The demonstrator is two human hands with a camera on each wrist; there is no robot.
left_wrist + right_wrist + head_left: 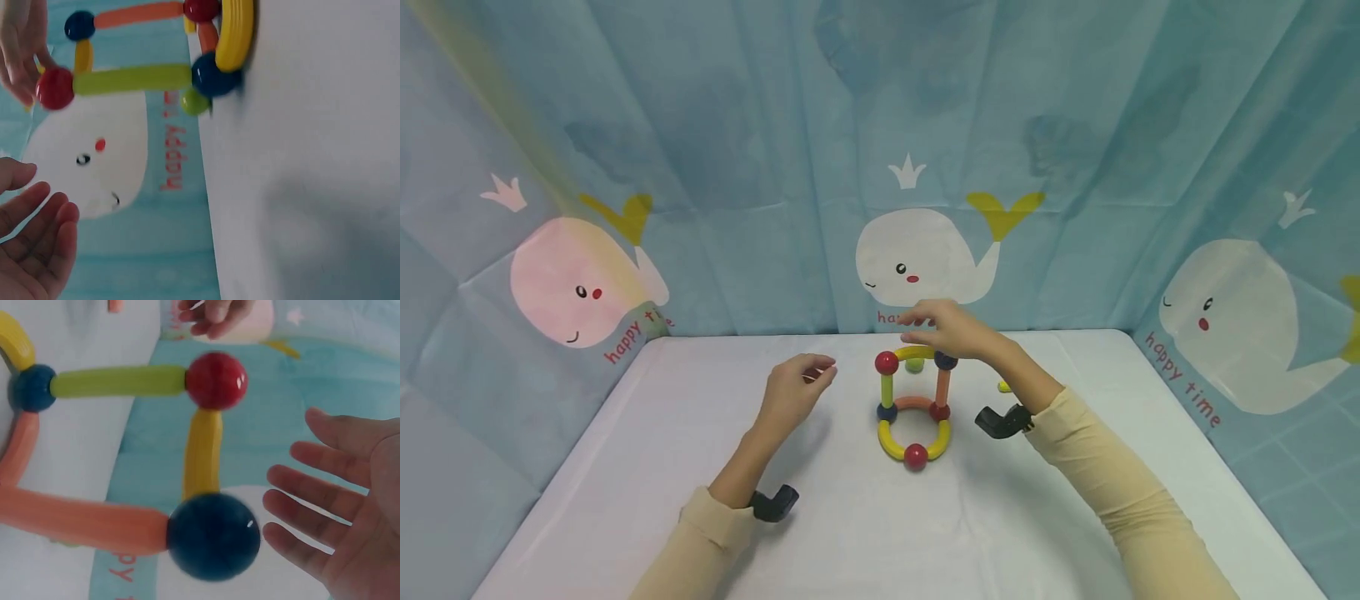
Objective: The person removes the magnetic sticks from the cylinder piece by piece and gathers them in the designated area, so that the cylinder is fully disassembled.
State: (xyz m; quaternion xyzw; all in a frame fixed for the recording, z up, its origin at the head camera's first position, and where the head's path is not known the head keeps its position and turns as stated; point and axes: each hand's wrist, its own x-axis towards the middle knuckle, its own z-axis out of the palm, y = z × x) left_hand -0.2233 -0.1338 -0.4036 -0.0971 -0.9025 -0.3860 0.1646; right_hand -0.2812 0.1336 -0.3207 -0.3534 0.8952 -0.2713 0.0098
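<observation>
A frame of coloured balls and rods stands upright on the white table. Its base ring has a red ball [916, 457] in front, joined to two curved yellow rods. From the ring rise a green rod [134, 79] and an orange rod [87, 522]. On top, a curved yellow rod [202, 453] links a red ball [217, 380] and a dark blue ball [214, 537]. My right hand [958, 329] hovers above the frame's top, fingers spread and apart from the blue ball in the right wrist view. Left of the frame, my left hand [793, 390] is raised with loosely bent fingers, holding nothing.
Behind the frame lies a green ball [914, 365]. A yellow piece [1004, 387] sits to the right, partly covered by my right forearm. A blue curtain [760, 250] printed with whales encloses the table's back and sides. Black cameras hang at both wrists.
</observation>
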